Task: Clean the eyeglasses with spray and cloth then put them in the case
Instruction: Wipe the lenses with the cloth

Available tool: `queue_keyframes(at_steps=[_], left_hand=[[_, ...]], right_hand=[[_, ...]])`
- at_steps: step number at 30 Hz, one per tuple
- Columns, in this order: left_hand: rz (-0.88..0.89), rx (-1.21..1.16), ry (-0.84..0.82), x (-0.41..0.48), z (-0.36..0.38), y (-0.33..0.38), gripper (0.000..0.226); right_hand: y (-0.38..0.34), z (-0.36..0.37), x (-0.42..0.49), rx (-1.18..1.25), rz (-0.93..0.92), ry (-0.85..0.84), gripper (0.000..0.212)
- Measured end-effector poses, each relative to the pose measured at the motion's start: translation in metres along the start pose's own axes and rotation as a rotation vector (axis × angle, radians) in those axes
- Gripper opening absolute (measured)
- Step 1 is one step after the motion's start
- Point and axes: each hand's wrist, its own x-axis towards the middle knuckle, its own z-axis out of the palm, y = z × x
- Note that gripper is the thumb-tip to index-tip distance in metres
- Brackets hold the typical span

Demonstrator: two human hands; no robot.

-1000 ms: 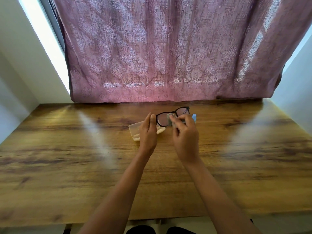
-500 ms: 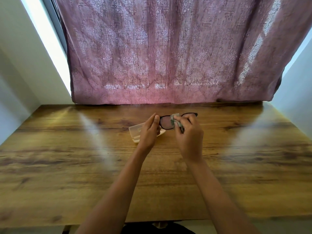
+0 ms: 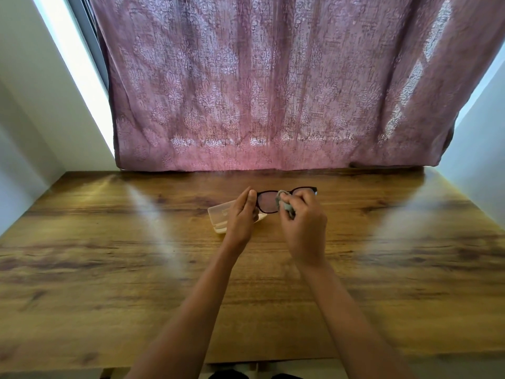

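Black-framed eyeglasses [image 3: 266, 201] are held above the wooden table [image 3: 109, 269], lenses facing me. My left hand [image 3: 241, 217] pinches the left end of the frame. My right hand [image 3: 303, 225] presses a small grey cloth [image 3: 284, 204] against the right lens and covers most of that lens. A translucent case [image 3: 220, 216] lies open on the table just behind and left of my left hand, partly hidden by it. The spray bottle is not visible now.
A mauve patterned curtain [image 3: 259, 91] hangs along the table's far edge. White walls close in on both sides. The table's near edge runs under my forearms.
The glasses have tipped to level and shifted slightly right. My right hand has moved over the right lens with the cloth and now hides the blue-capped spray bottle seen a second ago.
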Motion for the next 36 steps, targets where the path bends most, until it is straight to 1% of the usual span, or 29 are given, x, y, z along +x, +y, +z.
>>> queue_keyframes(at_steps=[2,4,7,9,12,14,16,19,22,26,28,32,34,36], left_hand=[[0.013,0.025,-0.008,-0.001,0.003,0.000,0.031],[0.032,0.037,-0.003,-0.002,0.004,0.001,0.031],[0.016,0.000,0.026,-0.002,0.003,0.002,0.032],[-0.003,-0.006,0.027,-0.003,0.001,0.001,0.032],[0.009,-0.016,0.021,-0.003,0.001,0.000,0.031],[0.015,-0.013,0.025,-0.004,0.003,0.002,0.031],[0.015,-0.013,0.032,-0.004,0.004,0.003,0.030],[0.032,-0.014,0.017,-0.004,0.001,0.003,0.030],[0.023,-0.023,0.022,-0.005,0.000,0.003,0.031],[0.023,0.006,0.042,-0.005,-0.003,0.003,0.031],[0.026,-0.003,0.038,-0.006,-0.002,0.003,0.031],[0.024,-0.005,0.041,-0.006,-0.001,0.005,0.032],[0.023,-0.008,0.042,-0.006,-0.003,0.004,0.031],[0.024,-0.005,0.040,-0.007,-0.004,0.003,0.031]], right_hand=[[-0.010,0.004,-0.002,0.029,-0.032,-0.018,0.023],[-0.020,0.008,-0.011,0.041,-0.076,-0.083,0.027],[-0.018,0.006,-0.022,0.027,-0.100,-0.143,0.028],[-0.008,0.001,-0.021,0.027,-0.073,-0.126,0.026],[0.000,-0.003,-0.008,0.020,-0.005,-0.038,0.020],[-0.003,-0.002,0.000,0.017,-0.003,-0.013,0.020],[-0.013,0.002,0.000,0.008,-0.025,-0.036,0.023],[-0.026,0.007,-0.013,-0.002,-0.076,-0.119,0.029],[-0.022,0.005,-0.025,0.009,-0.097,-0.154,0.030],[-0.006,-0.001,-0.015,0.006,-0.007,-0.082,0.026],[-0.006,0.000,-0.006,0.001,0.006,-0.052,0.025],[-0.025,0.006,-0.009,-0.003,-0.058,-0.101,0.030],[-0.030,0.007,-0.016,0.006,-0.125,-0.130,0.027],[-0.025,0.006,-0.021,-0.001,-0.151,-0.148,0.026]])
